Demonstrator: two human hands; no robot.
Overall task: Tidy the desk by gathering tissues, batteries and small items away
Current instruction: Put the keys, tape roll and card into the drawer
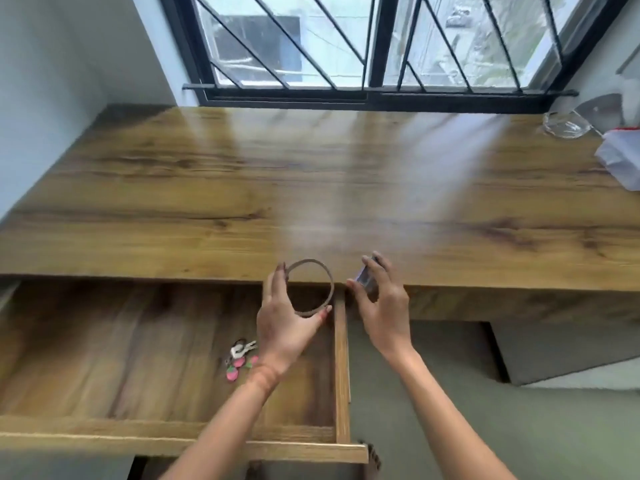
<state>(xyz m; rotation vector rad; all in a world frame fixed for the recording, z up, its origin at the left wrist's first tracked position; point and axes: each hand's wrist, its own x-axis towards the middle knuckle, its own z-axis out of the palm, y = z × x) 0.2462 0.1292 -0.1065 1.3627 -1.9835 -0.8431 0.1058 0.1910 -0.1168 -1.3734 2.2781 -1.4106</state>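
Note:
My left hand holds a thin brown ring, like an empty tape roll, between thumb and fingers above the back right corner of the open drawer. My right hand grips a small purplish box-like item just right of the drawer, at the desk's front edge; it is blurred. Inside the drawer lies a bunch of keys with pink strawberry charms, left of my left wrist.
The wooden desk runs under a barred window. At its far right stand a glass dish and a white plastic bag. A grey cabinet sits under the desk on the right. The floor shows right of the drawer.

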